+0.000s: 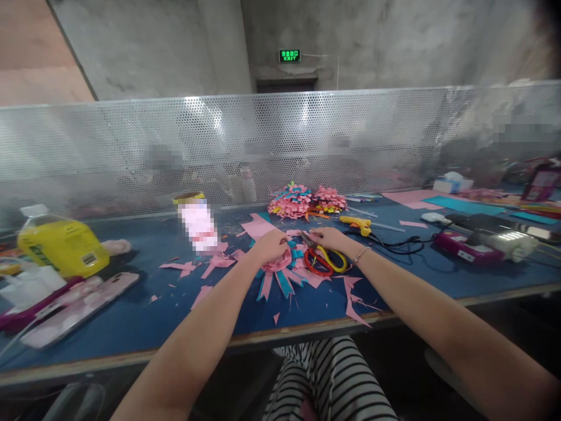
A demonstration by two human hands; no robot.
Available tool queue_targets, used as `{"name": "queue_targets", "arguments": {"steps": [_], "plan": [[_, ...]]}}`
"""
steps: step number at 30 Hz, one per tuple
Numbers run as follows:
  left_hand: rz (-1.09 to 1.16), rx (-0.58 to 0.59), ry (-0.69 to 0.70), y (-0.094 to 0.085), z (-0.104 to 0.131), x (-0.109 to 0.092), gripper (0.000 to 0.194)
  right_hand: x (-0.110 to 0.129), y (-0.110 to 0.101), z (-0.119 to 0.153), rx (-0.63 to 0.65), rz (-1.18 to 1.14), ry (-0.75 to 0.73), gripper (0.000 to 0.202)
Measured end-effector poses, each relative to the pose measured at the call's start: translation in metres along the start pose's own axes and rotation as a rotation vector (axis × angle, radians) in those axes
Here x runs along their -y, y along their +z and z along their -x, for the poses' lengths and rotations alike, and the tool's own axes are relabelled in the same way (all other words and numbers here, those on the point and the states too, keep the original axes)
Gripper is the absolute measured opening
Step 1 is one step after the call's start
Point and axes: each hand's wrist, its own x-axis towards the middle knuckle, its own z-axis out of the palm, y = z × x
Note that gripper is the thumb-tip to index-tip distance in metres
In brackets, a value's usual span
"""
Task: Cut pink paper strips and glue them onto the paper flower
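Observation:
A pink and blue paper rosette [280,270] with ribbon-like tails lies on the blue table [175,318] between my hands. My left hand [272,244] is at its upper left with closed fingers pinching something I cannot make out, close to a pink paper strip [255,227]. Scissors with red and yellow handles [325,261] lie just right of the rosette, their blades pointing up and left. My right hand [326,237] is beside the blades, its fingers pressed together; what they hold, if anything, is too small to tell.
Pink scraps [353,304] litter the table around the rosette. Behind are finished paper flowers [290,200] and a yellow glue gun [357,224]. A yellow bottle [63,244] and phone [81,310] lie left; a purple device [467,248] is right. A perforated metal screen [236,152] runs behind.

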Motion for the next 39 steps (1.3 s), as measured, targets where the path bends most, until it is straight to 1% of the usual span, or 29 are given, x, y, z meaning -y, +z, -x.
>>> {"name": "queue_targets", "arguments": {"steps": [3, 6, 9, 10, 12, 14, 16, 18, 19, 20, 22, 26, 29, 32, 35, 37, 39], "plan": [[-0.037, -0.006, 0.04, 0.001, -0.001, 0.001, 0.028, 0.001, -0.005, 0.003, -0.024, -0.073, -0.014, 0.031], [-0.064, -0.001, 0.039, 0.001, -0.001, 0.001, 0.027, 0.003, -0.013, 0.007, -0.057, -0.066, -0.019, 0.027], [-0.088, -0.005, 0.006, 0.0, -0.001, 0.0, 0.025, 0.007, -0.023, 0.01, -0.161, -0.071, -0.029, 0.024], [-0.095, -0.023, -0.001, -0.001, -0.001, 0.0, 0.025, 0.009, -0.026, 0.011, -0.213, -0.104, -0.033, 0.024], [-0.108, -0.094, 0.009, -0.003, 0.0, -0.002, 0.026, 0.013, -0.033, 0.012, -0.314, -0.229, -0.026, 0.022], [-0.093, -0.178, 0.052, -0.005, 0.001, -0.007, 0.026, 0.019, -0.038, 0.013, -0.368, -0.455, -0.004, 0.02], [-0.028, -0.207, 0.115, -0.006, 0.002, -0.014, 0.028, 0.026, -0.042, 0.015, -0.344, -0.786, 0.002, 0.021], [0.066, -0.182, 0.168, -0.006, 0.004, -0.021, 0.032, 0.035, -0.043, 0.019, -0.255, -1.135, -0.003, 0.02], [0.106, -0.172, 0.188, -0.004, 0.005, -0.025, 0.034, 0.039, -0.043, 0.02, -0.198, -1.27, -0.003, 0.02], [0.135, -0.17, 0.205, -0.003, 0.006, -0.028, 0.036, 0.042, -0.042, 0.022, -0.137, -1.369, 0.001, 0.019], [0.159, -0.187, 0.225, 0.0, 0.006, -0.032, 0.036, 0.048, -0.04, 0.024, -0.035, -1.47, 0.031, 0.02], [0.192, -0.238, 0.243, 0.003, 0.004, -0.033, 0.027, 0.053, -0.033, 0.026, 0.097, -1.489, 0.066, 0.019], [0.203, -0.285, 0.262, 0.0, 0.003, -0.032, 0.019, 0.054, -0.03, 0.027, 0.175, -1.469, 0.038, 0.014], [0.176, -0.33, 0.256, -0.004, 0.003, -0.032, 0.015, 0.055, -0.029, 0.027, 0.22, -1.417, 0.005, 0.011], [0.235, -0.361, 0.198, -0.006, 0.003, -0.033, 0.013, 0.055, -0.026, 0.024, 0.213, -1.344, 0.0, 0.009], [0.285, -0.323, 0.168, -0.005, 0.004, -0.034, 0.018, 0.053, -0.022, 0.021, 0.181, -1.311, -0.018, 0.013], [0.321, -0.28, 0.145, -0.005, 0.004, -0.034, 0.023, 0.05, -0.018, 0.017, 0.129, -1.242, -0.044, 0.022]]}}
